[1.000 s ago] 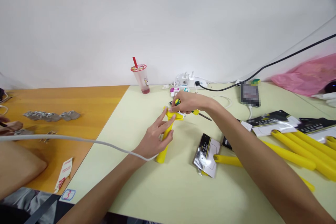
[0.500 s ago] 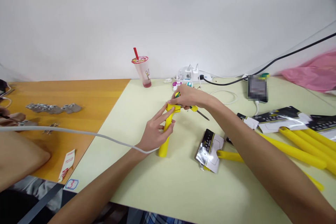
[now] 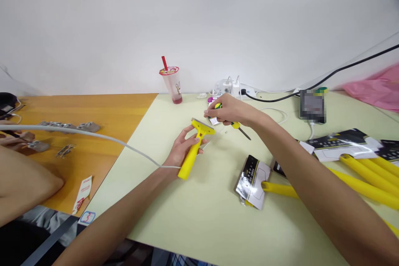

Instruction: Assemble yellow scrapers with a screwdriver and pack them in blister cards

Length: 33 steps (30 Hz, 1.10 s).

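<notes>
A yellow scraper (image 3: 190,161) with a wide head and a metal strip along its top edge is gripped in my left hand (image 3: 180,149), tilted with its handle toward me. My right hand (image 3: 233,109) is closed around a screwdriver (image 3: 236,126) with a green and yellow handle; its shaft points down to the right, away from the scraper. Thumb and forefinger of that hand come together just above the scraper head, apart from it. Whether they pinch something small I cannot make out. A tiny piece lies on the table below the right hand.
Packaged yellow scrapers (image 3: 254,181) lie at the right. A cup with a red straw (image 3: 172,85), a power strip (image 3: 229,88) and a device with a pixelated screen (image 3: 312,106) stand along the wall. A grey cable (image 3: 109,138) crosses my left wrist. At the left another person's hand (image 3: 26,138) works near metal parts.
My left hand has turned the scraper and drawn it down and left, away from my right hand. The right hand has shifted slightly right, still holding the screwdriver.
</notes>
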Motion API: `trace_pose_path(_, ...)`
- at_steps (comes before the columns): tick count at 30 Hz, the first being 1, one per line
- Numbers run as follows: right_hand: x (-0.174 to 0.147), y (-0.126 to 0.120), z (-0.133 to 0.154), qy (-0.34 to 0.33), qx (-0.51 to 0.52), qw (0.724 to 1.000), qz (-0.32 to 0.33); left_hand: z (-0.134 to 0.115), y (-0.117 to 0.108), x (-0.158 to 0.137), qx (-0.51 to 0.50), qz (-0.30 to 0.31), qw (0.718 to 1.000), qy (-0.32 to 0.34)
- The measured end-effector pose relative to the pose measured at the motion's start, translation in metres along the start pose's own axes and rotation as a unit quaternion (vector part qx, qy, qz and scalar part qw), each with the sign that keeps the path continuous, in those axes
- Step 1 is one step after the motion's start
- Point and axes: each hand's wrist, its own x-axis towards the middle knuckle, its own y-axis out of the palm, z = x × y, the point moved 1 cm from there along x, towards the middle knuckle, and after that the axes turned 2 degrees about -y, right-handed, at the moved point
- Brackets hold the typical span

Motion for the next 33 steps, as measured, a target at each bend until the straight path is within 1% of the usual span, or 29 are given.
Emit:
trace_pose_path(4,-0.001,0.003,0.003,-0.009,-0.049,0.998,0.024,-0.007,-0.004,0.003,-0.084,0.018,0.996,-0.038)
trace_pose_path(8,0.000,0.003,0.003,-0.050,-0.078,0.996,0.020,-0.012,-0.005,0.001,-0.124,0.041,0.990,-0.049)
trace_pose_path(12,-0.001,0.000,0.002,-0.092,-0.089,0.992,0.013,-0.011,-0.006,0.001,-0.113,0.049,0.991,-0.044)
trace_pose_path(18,-0.002,0.001,0.002,-0.097,-0.062,0.993,0.018,-0.009,-0.006,0.001,-0.094,0.059,0.993,-0.031)
trace_pose_path(21,-0.003,0.001,0.001,-0.104,-0.088,0.990,0.026,-0.009,-0.005,0.001,-0.088,0.057,0.994,-0.035)
trace_pose_path(27,0.002,-0.005,-0.008,-0.115,-0.123,0.985,0.027,-0.011,-0.004,-0.001,-0.090,0.066,0.994,-0.020)
trace_pose_path(33,0.005,-0.007,-0.013,-0.170,-0.153,0.972,0.041,-0.015,-0.005,-0.001,-0.078,0.071,0.994,-0.031)
